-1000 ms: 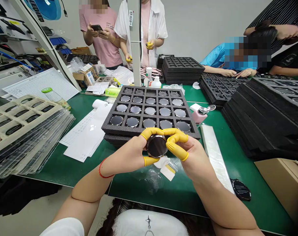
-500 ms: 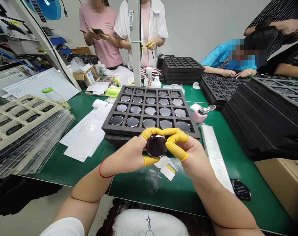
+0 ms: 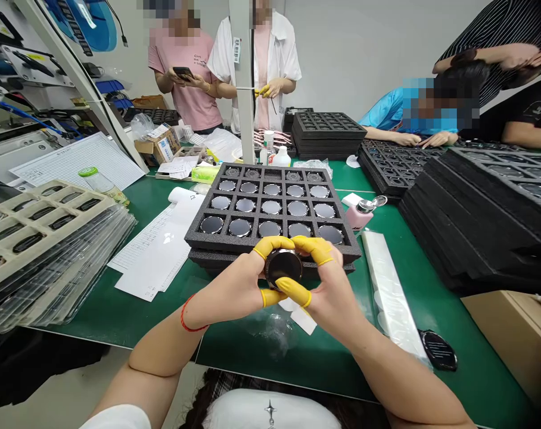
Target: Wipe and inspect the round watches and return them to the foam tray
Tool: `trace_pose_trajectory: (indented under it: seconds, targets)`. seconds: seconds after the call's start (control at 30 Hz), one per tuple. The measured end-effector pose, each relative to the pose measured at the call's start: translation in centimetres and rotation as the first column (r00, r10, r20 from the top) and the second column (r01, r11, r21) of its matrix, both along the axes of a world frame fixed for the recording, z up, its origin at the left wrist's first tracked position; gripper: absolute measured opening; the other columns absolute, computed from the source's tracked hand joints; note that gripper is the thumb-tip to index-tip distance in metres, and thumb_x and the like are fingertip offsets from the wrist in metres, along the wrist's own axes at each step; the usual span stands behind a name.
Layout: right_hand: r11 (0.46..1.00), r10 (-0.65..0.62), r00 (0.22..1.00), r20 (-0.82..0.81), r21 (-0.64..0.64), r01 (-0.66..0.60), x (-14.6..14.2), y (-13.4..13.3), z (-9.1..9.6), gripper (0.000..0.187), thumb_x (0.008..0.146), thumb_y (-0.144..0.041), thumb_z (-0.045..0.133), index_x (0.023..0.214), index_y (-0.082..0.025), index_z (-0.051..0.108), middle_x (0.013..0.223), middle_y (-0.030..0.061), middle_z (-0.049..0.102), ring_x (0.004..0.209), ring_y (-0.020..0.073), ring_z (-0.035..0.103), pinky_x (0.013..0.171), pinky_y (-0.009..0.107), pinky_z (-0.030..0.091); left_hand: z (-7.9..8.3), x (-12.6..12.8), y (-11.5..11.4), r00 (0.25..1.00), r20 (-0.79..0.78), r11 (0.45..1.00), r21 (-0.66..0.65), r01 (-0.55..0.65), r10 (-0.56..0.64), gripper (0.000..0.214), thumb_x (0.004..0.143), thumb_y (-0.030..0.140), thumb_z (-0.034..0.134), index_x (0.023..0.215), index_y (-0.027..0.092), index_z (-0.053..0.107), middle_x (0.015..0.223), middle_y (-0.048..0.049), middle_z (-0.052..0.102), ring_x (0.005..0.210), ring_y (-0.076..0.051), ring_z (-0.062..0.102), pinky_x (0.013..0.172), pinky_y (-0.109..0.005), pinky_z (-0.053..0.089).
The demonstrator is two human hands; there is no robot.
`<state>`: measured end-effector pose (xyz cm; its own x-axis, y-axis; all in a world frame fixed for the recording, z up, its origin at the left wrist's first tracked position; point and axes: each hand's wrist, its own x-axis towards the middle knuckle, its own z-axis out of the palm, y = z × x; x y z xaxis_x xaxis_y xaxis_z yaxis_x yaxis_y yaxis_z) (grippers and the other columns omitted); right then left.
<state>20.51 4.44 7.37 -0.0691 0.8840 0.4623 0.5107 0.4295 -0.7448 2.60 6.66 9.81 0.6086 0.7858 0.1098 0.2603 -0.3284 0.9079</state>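
Observation:
A round dark disc with a metal rim is held up between both hands just in front of a black foam tray. My left hand pinches its left side, yellow finger cots on thumb and forefinger. My right hand pinches the right side, with its cotted thumb under the disc's lower edge. The tray's pockets hold several similar shiny discs. Small white slips and a crumpled clear bag lie on the green mat below my hands.
Stacked clear blister trays sit at the left, with paper sheets beside them. Tall stacks of black foam trays fill the right. A pink dispenser bottle, a white strip and a dark round part lie to the right. Other people stand and sit across the table.
My right thumb has slid down under the disc's lower edge and the disc has tilted slightly. The view has shifted a little downward.

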Motion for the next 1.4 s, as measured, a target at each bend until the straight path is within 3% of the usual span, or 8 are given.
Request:
trace_pose_trajectory:
  seconds: [0.2, 0.3, 0.43, 0.53, 0.67, 0.83, 1.1, 1.4]
  targets:
    - [0.899, 0.183, 0.959, -0.217, -0.357, -0.252, 0.3, 0.9, 0.4, 0.026, 0.08, -0.048, 0.066, 0.085, -0.022, 0.065, 0.086, 0.004, 0.064, 0.089, 0.0251, 0.055, 0.081, 0.041, 0.044, -0.4, 0.4, -0.2, 1.0, -0.009, 1.0, 0.014, -0.012, 0.012, 0.049, 0.082, 0.024, 0.067, 0.126, 0.025, 0.046, 0.107, -0.0034, 0.065, 0.088, -0.018, 0.066, 0.079, -0.03, 0.055]
    - [0.855, 0.231, 0.899, -0.371, -0.364, -0.37, 0.5, 1.2, 0.3, 0.034, 0.083, -0.053, 0.06, 0.076, -0.02, 0.062, 0.076, 0.0021, 0.06, 0.078, 0.0206, 0.055, 0.073, 0.035, 0.046, -0.7, 0.7, -0.2, 1.0, 0.009, 0.999, 0.053, -0.011, 0.011, 0.048, 0.082, 0.03, 0.068, 0.125, 0.024, 0.048, 0.118, -0.0065, 0.061, 0.092, -0.018, 0.065, 0.082, -0.03, 0.054]
    - [0.868, 0.202, 0.885, -0.419, -0.342, -0.36, 0.6, 1.6, 0.1, 0.045, 0.086, -0.058, 0.055, 0.065, -0.019, 0.06, 0.067, 0.001, 0.056, 0.066, 0.0159, 0.051, 0.063, 0.029, 0.044, -0.8, 0.9, -0.2, 1.0, -0.002, 0.998, 0.055, -0.012, 0.012, 0.049, 0.081, 0.031, 0.069, 0.124, 0.025, 0.047, 0.12, -0.0066, 0.06, 0.092, -0.018, 0.064, 0.079, -0.029, 0.055]
    - [0.862, 0.145, 0.841, -0.522, -0.351, -0.366, 0.6, 1.7, -0.1, 0.046, 0.088, -0.058, 0.053, 0.069, -0.019, 0.066, 0.067, 0.0012, 0.061, 0.066, 0.0153, 0.053, 0.063, 0.028, 0.045, -0.6, 1.0, -0.3, 1.0, 0.003, 1.0, 0.017, -0.025, 0.025, 0.054, 0.079, 0.027, 0.071, 0.126, 0.025, 0.045, 0.115, -0.0061, 0.063, 0.091, -0.019, 0.065, 0.078, -0.03, 0.055]
    - [0.839, 0.115, 0.732, -0.672, -0.329, -0.433, 0.5, 1.5, 0.0, 0.039, 0.088, -0.056, 0.054, 0.087, -0.023, 0.075, 0.085, 0.0025, 0.072, 0.087, 0.0192, 0.063, 0.084, 0.032, 0.048, -0.5, 1.0, -0.3, 0.995, 0.046, 0.994, -0.067, -0.083, 0.087, 0.054, 0.078, 0.023, 0.07, 0.126, 0.024, 0.045, 0.112, -0.005, 0.064, 0.085, -0.017, 0.067, 0.078, -0.03, 0.057]
    - [0.723, 0.159, 0.634, -0.757, -0.348, -0.597, -0.5, 0.7, 0.7, 0.034, 0.077, -0.041, 0.072, 0.105, -0.023, 0.072, 0.096, 0.0046, 0.074, 0.099, 0.0241, 0.064, 0.089, 0.038, 0.05, -1.0, 0.9, -0.5, 0.978, 0.061, 0.979, -0.055, -0.198, 0.201, 0.058, 0.079, 0.031, 0.071, 0.129, 0.026, 0.043, 0.124, -0.0074, 0.06, 0.094, -0.02, 0.069, 0.082, -0.032, 0.059]
    - [0.794, 0.11, 0.558, -0.823, -0.265, -0.547, -1.3, 0.5, -0.4, 0.023, 0.078, -0.039, 0.071, 0.095, -0.023, 0.073, 0.097, 0.0039, 0.073, 0.096, 0.0224, 0.063, 0.089, 0.036, 0.049, -1.6, 1.5, -1.3, 0.965, -0.06, 0.959, 0.146, -0.245, 0.256, 0.053, 0.083, 0.026, 0.065, 0.13, 0.025, 0.04, 0.124, -0.0079, 0.062, 0.102, -0.024, 0.069, 0.086, -0.034, 0.057]
    - [0.787, 0.059, 0.478, -0.877, -0.253, -0.562, -1.4, 0.4, -0.3, 0.016, 0.077, -0.037, 0.073, 0.086, -0.024, 0.073, 0.08, -0.0001, 0.069, 0.074, 0.0147, 0.06, 0.072, 0.025, 0.049, -2.5, 2.4, -2.1, 0.939, -0.141, 0.927, 0.258, -0.271, 0.314, 0.059, 0.085, 0.027, 0.062, 0.135, 0.022, 0.031, 0.095, -0.0068, 0.071, 0.097, -0.029, 0.071, 0.087, -0.043, 0.056]
